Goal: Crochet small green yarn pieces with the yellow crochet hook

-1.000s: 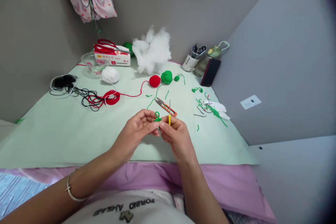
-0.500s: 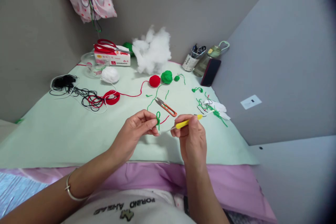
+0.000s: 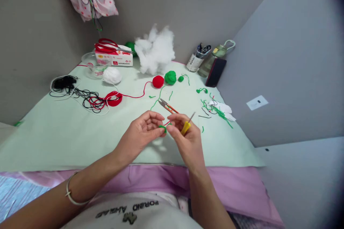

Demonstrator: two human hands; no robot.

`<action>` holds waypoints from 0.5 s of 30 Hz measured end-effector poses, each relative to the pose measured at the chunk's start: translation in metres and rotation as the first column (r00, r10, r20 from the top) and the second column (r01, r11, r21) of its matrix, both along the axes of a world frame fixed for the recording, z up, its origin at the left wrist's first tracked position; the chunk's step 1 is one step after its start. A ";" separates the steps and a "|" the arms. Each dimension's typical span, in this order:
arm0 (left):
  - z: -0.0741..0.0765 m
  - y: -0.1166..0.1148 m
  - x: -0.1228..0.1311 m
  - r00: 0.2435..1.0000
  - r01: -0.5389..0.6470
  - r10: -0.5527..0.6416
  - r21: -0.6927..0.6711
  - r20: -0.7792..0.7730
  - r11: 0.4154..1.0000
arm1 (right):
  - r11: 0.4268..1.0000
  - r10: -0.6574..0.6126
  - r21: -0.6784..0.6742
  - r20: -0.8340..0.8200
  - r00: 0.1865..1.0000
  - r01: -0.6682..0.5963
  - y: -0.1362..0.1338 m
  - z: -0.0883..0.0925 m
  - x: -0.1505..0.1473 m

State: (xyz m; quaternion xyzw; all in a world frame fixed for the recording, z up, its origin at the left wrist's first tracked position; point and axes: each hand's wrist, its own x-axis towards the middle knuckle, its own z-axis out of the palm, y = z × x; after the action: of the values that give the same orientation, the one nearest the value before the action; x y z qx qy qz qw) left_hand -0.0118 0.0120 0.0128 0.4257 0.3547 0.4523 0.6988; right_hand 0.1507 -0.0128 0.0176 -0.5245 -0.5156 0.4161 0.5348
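Note:
My left hand (image 3: 143, 128) is closed, pinching a small piece of green crochet yarn (image 3: 162, 128) between thumb and fingers. Close beside it, my right hand (image 3: 186, 139) keeps a yellow-handled crochet hook (image 3: 185, 127) tucked in its fingers, the metal shaft pointing up and right. The right thumb and index fingertip meet at the green yarn's end, partly hiding it. Orange-handled thread snips (image 3: 168, 105) lie just beyond the hands, their handles partly covered by the right fingers. A short red yarn strand (image 3: 167, 123) shows between the hands.
Red (image 3: 158, 81) and green yarn balls (image 3: 170, 77) sit mid-table, with white stuffing (image 3: 155, 52) behind. Tangled black yarn (image 3: 64, 83) and a white ball (image 3: 112, 75) lie left. Yarn scraps (image 3: 221, 114), a phone (image 3: 216, 73), a bottle (image 3: 212, 59) and a pen cup (image 3: 195, 61) stand right.
My right hand has moved left to meet the left hand at the green yarn. The hook has swung round, its shaft now pointing up and right. The yarn's upright loop no longer shows.

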 end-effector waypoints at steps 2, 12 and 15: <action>-0.001 0.000 -0.001 1.000 -0.004 0.004 0.003 -0.011 1.000 | 0.998 0.051 -0.046 0.004 0.999 -0.051 0.002 0.003 -0.003; -0.005 0.000 -0.003 0.999 -0.019 0.021 -0.058 0.027 0.998 | 0.977 0.112 -0.171 -0.106 0.988 -0.129 0.007 0.001 0.003; -0.004 -0.001 -0.003 0.999 -0.020 0.023 -0.077 0.037 0.997 | 0.973 0.119 -0.186 -0.117 0.986 -0.139 0.008 0.000 0.003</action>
State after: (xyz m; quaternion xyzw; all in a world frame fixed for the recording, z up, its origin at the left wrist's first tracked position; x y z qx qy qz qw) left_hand -0.0151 0.0108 0.0087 0.3861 0.3633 0.4539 0.7162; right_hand 0.1539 -0.0052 0.0175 -0.5166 -0.4768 0.5252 0.4796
